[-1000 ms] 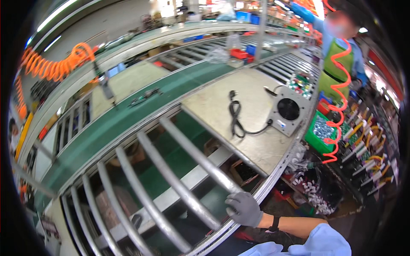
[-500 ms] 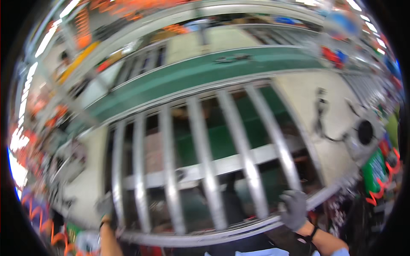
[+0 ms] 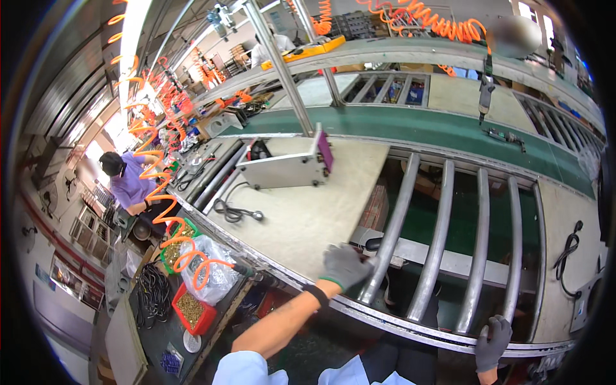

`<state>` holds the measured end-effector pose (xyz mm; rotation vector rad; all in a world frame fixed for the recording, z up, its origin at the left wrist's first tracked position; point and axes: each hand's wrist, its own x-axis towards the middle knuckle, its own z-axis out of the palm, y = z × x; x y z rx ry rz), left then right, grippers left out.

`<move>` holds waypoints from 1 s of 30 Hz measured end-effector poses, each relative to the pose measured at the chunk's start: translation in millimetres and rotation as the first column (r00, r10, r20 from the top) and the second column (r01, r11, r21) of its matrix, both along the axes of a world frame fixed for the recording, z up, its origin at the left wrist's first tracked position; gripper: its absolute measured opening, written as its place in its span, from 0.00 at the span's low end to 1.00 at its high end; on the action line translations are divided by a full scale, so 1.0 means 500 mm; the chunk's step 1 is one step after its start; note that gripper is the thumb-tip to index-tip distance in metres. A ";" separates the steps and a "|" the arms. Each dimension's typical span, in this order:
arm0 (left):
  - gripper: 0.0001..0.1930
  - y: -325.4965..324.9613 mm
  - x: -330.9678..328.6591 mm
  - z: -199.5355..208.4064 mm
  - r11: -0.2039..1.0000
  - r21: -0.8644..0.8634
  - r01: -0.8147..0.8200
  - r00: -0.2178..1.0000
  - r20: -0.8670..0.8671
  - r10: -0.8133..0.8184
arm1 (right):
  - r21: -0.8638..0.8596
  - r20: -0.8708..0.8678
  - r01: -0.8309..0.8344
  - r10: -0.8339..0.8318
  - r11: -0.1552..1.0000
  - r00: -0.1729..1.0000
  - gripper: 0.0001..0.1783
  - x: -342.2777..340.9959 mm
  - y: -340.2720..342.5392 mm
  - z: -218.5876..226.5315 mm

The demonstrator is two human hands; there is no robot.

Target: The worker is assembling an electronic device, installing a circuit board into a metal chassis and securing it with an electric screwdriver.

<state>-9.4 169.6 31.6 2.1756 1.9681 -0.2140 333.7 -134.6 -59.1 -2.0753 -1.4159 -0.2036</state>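
Note:
My left hand, in a grey glove, has its bent fingers on the near right corner of a pale board, beside the leftmost bare roller. It looks closed on the board's edge; the underside of the grip is hidden. On the board stand a grey metal box with a purple end panel and a coiled black cord. Lower right, my gloved right hand rests on the front rail of the roller frame, fingers lying apart over it.
A green belt runs behind the rollers. At the right, another pale board carries a black cord. A red bin of small brass-coloured parts and a clear plastic bag sit lower left, below an orange coiled hose. A person works farther left.
My view has swung left, bringing the metal box clearly into sight. My hands are closer together, and fewer bare rollers show between the two pale boards.

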 end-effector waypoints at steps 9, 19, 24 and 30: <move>0.38 -0.196 0.211 0.029 0.882 -0.035 0.470 0.869 0.195 -0.455 | 0.019 -0.117 -0.110 0.111 0.994 0.987 0.17 0.010 0.030 0.040; 0.25 -0.103 -0.073 -0.057 0.581 0.731 0.358 0.498 0.377 -0.781 | -0.056 -0.066 -0.388 0.384 0.920 0.921 0.19 0.000 0.226 0.280; 0.34 -0.036 -0.203 -0.038 0.809 0.335 0.484 0.863 -0.031 -0.504 | -0.017 0.060 -0.448 0.448 0.894 0.892 0.29 -0.024 0.410 0.317; 0.21 -0.018 -0.148 -0.051 0.758 0.321 0.568 0.758 0.153 -0.634 | -0.134 0.390 -0.336 0.361 0.932 0.847 0.32 -0.074 0.587 0.306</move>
